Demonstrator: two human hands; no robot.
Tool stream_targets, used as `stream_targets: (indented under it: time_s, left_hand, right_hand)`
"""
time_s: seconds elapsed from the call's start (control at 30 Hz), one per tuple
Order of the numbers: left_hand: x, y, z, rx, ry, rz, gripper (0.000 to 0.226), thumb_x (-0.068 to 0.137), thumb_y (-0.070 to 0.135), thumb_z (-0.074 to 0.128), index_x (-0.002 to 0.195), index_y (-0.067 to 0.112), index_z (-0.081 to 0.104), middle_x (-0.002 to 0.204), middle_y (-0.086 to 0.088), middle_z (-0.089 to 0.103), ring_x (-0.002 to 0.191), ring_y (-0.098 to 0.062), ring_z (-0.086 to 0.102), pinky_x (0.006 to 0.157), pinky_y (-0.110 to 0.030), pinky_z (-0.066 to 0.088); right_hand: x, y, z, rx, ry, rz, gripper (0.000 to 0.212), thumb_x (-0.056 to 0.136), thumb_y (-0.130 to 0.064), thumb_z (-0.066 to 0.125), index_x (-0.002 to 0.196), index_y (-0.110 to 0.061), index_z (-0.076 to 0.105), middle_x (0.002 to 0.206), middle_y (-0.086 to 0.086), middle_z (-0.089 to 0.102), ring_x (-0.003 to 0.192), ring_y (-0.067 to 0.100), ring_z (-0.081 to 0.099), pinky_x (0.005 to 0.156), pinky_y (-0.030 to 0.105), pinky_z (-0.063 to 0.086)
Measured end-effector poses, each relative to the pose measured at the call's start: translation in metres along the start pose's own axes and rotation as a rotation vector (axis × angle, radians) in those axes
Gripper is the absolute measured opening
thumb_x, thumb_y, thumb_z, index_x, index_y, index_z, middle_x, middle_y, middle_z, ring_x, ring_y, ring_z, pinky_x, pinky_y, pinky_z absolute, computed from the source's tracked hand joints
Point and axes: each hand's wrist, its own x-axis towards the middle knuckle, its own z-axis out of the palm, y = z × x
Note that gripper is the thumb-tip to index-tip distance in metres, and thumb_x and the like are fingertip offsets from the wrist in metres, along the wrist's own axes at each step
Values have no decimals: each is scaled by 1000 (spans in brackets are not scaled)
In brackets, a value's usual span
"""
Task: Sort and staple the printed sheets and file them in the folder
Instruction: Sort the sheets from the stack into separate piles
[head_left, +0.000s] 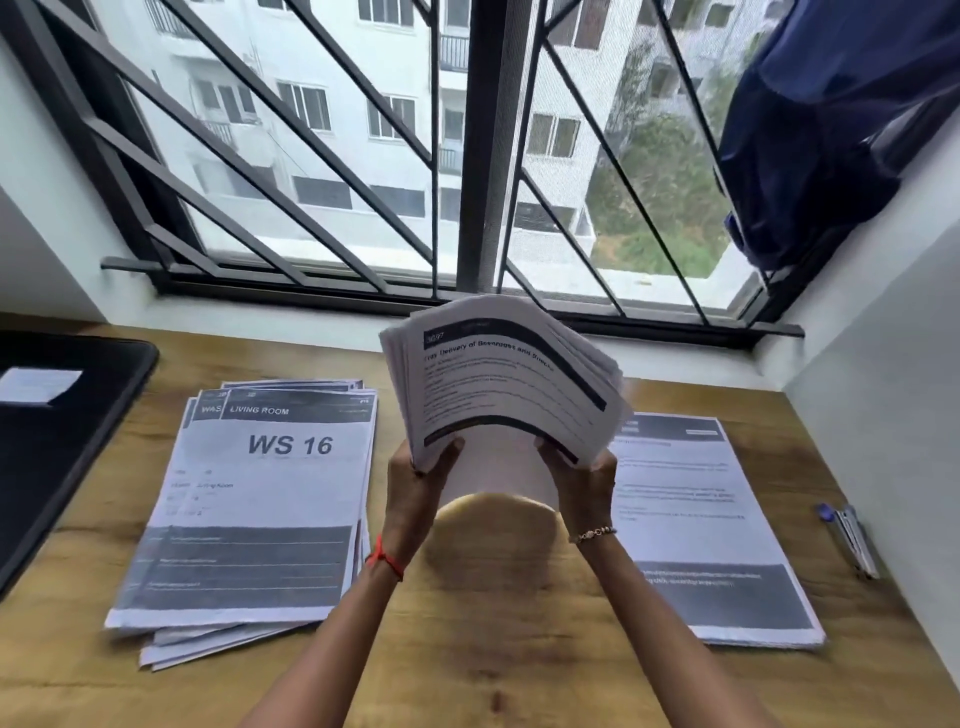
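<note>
I hold a thick stack of printed sheets (498, 379) raised above the middle of the wooden desk (493, 649), bowed upward and fanned at the top. My left hand (418, 480) grips its lower left corner and my right hand (576, 480) grips its lower right corner. On the desk to the left lies a loose pile of sheets (249, 514) headed "WS 16, Living Room". A neater pile of printed sheets (696, 530) lies to the right. The black folder (57, 436) rests at the far left with a white label on it.
A stapler with a blue tip (849, 538) lies near the desk's right edge, by the white wall. Behind the desk is a barred window (467, 156) with a sill. Dark blue cloth (831, 119) hangs at the upper right.
</note>
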Motion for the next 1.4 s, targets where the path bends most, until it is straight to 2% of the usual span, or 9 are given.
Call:
stream_targets:
  time_s: [0.07, 0.17, 0.43, 0.73, 0.87, 1.0, 1.2, 1.3, 1.4]
  left_hand:
    - [0, -5, -3, -8, -20, -28, 32, 82, 8, 70, 94, 36, 59, 94, 8, 66, 83, 2, 64, 70, -23, 56]
    - [6, -4, -7, -39, 12, -25, 27, 79, 8, 73, 94, 28, 65, 92, 5, 68, 80, 2, 64, 67, -18, 52]
    - [29, 10, -2, -24, 4, 27, 20, 80, 6, 71, 98, 10, 66, 91, 4, 67, 78, 2, 63, 67, -15, 51]
    - [44, -26, -5, 48, -121, -369, 30, 74, 17, 71, 103, 12, 67, 100, -4, 70, 88, -18, 67, 72, -24, 55]
    - [32, -57, -8, 364, -163, -376, 35, 79, 28, 64, 109, 11, 66, 107, -3, 67, 100, -20, 62, 79, -19, 49]
    - [36, -62, -10, 653, -101, -360, 49, 79, 35, 63, 111, -1, 55, 124, -20, 46, 118, -34, 39, 92, -35, 33]
    - [61, -63, -11, 370, -108, -326, 65, 90, 16, 61, 145, 5, 28, 152, -9, 29, 140, -22, 27, 111, -28, 22]
    - [73, -67, -10, 261, -111, -382, 60, 91, 16, 61, 143, 5, 33, 149, -7, 36, 136, -18, 34, 108, -23, 25]
    - [74, -77, -9, 275, -128, -300, 43, 83, 37, 58, 119, 15, 53, 118, -1, 60, 111, -16, 56, 102, -44, 43]
  right_hand:
    - [-2, 3, -3, -7, -39, -5, 43, 65, -29, 76, 92, -1, 60, 85, 10, 62, 76, 23, 60, 63, 29, 53]
    - [4, -1, -8, 0, -10, -57, 58, 61, -43, 70, 91, 7, 61, 79, 7, 61, 67, 0, 60, 57, 15, 49]
    - [15, -8, -3, -53, -2, -101, 54, 65, -34, 72, 95, 10, 60, 80, 8, 58, 68, 11, 55, 52, 4, 44]
    - [40, 35, 2, -193, -253, 309, 29, 67, -5, 78, 74, -25, 59, 93, 7, 68, 82, 24, 66, 75, 37, 56]
    - [31, 67, 3, -317, -353, 406, 40, 70, -4, 76, 107, -3, 60, 110, 10, 65, 97, 25, 63, 84, 33, 51]
    - [34, 72, 2, -544, -352, 291, 46, 80, -26, 69, 117, -4, 52, 121, 12, 51, 111, 29, 51, 90, 30, 43]
    - [53, 84, 11, -498, -282, 198, 56, 77, -54, 47, 118, -16, 52, 117, 4, 57, 111, 23, 52, 97, 44, 44]
    - [59, 87, 20, -430, -238, 249, 52, 77, -53, 45, 112, -15, 54, 111, 4, 60, 105, 22, 56, 93, 44, 46]
    - [56, 88, 30, -341, -218, 283, 65, 76, -53, 47, 123, -8, 53, 123, 8, 59, 114, 24, 54, 99, 44, 44]
